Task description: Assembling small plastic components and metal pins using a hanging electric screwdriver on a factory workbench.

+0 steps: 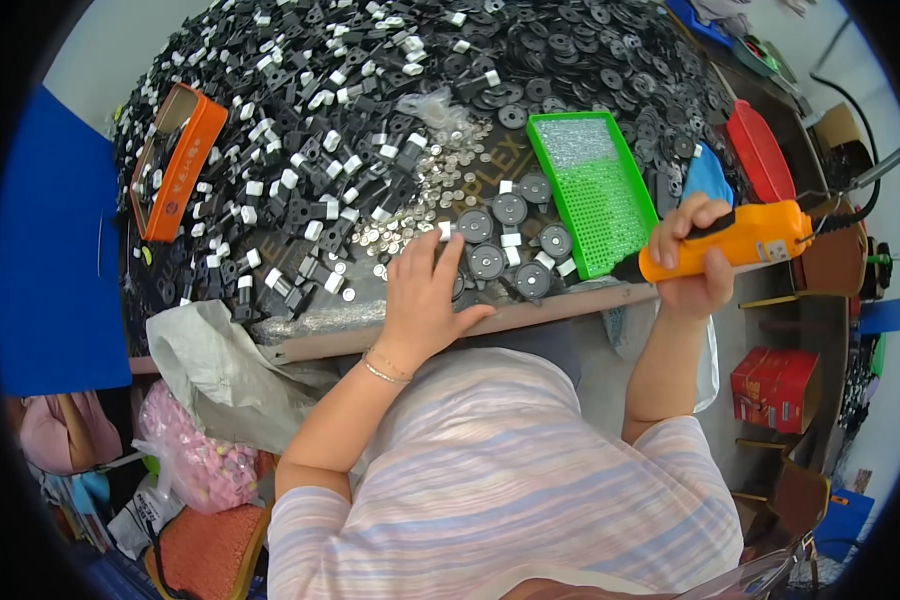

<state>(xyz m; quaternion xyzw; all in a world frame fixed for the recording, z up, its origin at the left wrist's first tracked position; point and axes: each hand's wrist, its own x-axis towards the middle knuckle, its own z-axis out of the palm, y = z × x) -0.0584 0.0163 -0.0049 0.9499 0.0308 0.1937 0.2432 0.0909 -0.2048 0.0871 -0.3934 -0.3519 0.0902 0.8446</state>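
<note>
My right hand (692, 255) is wrapped round an orange electric screwdriver (755, 240), whose black tip points left toward the near corner of a green tray (625, 165). The tray has a perforated bed, with small silvery pieces gathered at its far end. My left hand (420, 290) rests over the table's near edge with its fingers stretched out. Its fingertips are next to a small white block (445, 230) and a group of black round discs (486, 261). Whether they touch the block, I cannot tell. Small silvery round pieces (385, 235) lie scattered just beyond the fingers.
A large heap of black parts with white ends (320, 150) covers the left, and black discs (570, 50) pile at the far right. An orange box (185, 165) stands among the parts. A red tray (760, 150) lies right. A cable (850, 215) runs from the screwdriver.
</note>
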